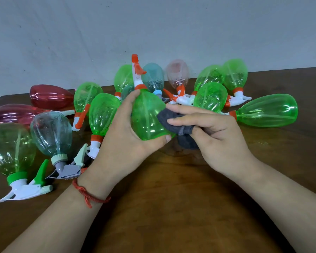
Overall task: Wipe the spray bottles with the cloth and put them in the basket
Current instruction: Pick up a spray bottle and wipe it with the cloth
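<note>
The wiping step is in hand. The left hand (128, 132) grips a green spray bottle (146, 117) round its belly, thumb at the bottom edge and fingers curled behind, with the orange and white trigger head pointing up and away. The right hand (213, 132) pinches a dark grey cloth (167, 115) between thumb and fingers and presses it against the bottle's right flank, held just above the bench (171, 198). The other spray bottles (266, 110), mostly green with a few red, blue-tinted and clear ones, lie heaped on their sides along the back and left of the bench, apparently waiting their turn. The basket is not in view, so I cannot tell where it stands. I judge the task to be at an early stage, given how many bottles lie loose. The next move probably calls for turning the bottle in the left hand so the cloth reaches the unwiped sides and the trigger head, then carrying it off to the basket.
</note>
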### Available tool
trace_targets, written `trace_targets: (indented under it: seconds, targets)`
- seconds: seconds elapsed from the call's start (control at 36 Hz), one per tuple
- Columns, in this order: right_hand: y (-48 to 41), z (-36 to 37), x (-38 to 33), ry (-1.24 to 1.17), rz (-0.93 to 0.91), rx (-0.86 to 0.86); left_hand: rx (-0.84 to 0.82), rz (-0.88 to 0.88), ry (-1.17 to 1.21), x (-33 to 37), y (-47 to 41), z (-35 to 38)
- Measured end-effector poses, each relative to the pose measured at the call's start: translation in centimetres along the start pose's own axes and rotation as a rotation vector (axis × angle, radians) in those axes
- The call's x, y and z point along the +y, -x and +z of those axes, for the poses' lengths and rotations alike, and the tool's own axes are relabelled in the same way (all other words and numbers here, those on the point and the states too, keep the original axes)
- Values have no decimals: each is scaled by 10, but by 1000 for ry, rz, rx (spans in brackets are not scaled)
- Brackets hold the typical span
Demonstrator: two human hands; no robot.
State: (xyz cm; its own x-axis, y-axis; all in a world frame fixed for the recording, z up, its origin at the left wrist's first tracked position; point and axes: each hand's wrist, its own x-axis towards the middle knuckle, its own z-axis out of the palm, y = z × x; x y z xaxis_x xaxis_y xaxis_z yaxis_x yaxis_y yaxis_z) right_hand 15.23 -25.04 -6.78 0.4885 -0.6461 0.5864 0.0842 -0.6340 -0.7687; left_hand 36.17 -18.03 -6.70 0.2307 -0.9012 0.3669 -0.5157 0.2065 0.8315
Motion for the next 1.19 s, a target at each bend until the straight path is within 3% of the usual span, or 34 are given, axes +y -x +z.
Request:
trace_targets:
  seconds: [0.33, 0.5, 0.78, 1.19]
  targets:
    - [-10, -2, 1, -253, 237, 171, -171, 148, -95, 17, 14, 9]
    - [-13, -4, -4, -617, 357, 194, -229, 141, 168, 20, 16, 4]
    - [-9, -3, -3, -225, 222, 187, -232, 200, 1, 16, 15, 9]
    - [-2, 3, -5, -36, 30, 35, 86, 67, -44, 13, 4, 4]
